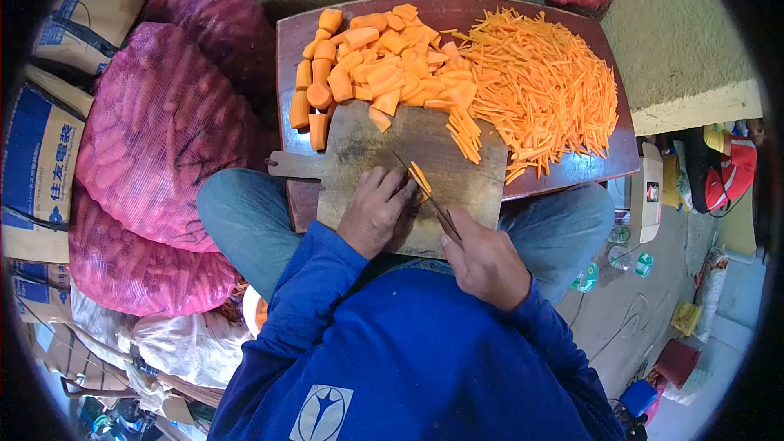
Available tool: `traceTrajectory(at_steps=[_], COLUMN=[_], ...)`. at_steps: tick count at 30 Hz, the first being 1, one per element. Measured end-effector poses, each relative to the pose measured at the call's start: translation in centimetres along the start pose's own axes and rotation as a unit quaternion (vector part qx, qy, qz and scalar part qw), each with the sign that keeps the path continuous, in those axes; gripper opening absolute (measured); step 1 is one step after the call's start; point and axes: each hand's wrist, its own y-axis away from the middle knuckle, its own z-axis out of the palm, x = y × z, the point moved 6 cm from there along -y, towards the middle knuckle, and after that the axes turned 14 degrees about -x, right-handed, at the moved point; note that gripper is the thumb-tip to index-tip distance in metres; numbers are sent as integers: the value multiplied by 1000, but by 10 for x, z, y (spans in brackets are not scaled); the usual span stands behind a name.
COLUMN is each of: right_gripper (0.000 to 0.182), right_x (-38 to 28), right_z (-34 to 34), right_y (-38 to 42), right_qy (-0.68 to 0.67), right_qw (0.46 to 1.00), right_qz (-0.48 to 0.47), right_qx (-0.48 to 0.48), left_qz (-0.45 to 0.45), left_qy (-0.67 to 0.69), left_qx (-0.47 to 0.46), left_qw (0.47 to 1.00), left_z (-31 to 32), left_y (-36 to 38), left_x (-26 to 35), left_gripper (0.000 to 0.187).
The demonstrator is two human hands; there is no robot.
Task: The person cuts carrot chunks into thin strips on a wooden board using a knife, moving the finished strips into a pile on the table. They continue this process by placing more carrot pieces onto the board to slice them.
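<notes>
On the wooden cutting board [355,143], my left hand [377,211] has its fingers curled and pressed down beside the knife blade. What lies under those fingertips is hidden. My right hand [490,265] is closed round the handle of the knife [434,202], whose blade slants across the board toward the upper left. A few cut carrot strips [419,178] rest just right of the blade. Beyond the board, peeled carrot chunks and slices [388,57] are heaped at the left and middle. A large pile of thin carrot sticks [547,86] spreads at the right, and a small bunch overlaps the board's edge.
The board sits on a dark red wooden table [600,165], between my bent knees. Pink mesh sacks [159,139] are stacked at the left beside cardboard boxes [41,163]. A concrete ledge [694,102] stands at the right, with plastic bottles [629,261] on the floor below.
</notes>
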Motion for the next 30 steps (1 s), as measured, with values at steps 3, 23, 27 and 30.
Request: traceTrajectory(at_steps=[3,23,27,30], right_gripper=[36,36,40,38], right_x=[5,-2,4,-3], right_z=[4,5,9,2], right_y=[-17,-6,-30,-16], right_qy=[17,2,34,6], right_qw=[999,1000,999,1000], right_qz=[36,3,18,-2], right_qx=[-36,2,-23,5], left_qz=[4,-5,0,5], left_qy=[-4,-13,-23,-12], left_qx=[-1,-1,-6,17], left_qw=[1000,1000,1000,1000], left_z=[2,-1,2,1], left_y=[1,5,8,9], left_x=[0,2,1,-1], left_gripper=[43,41,40,40])
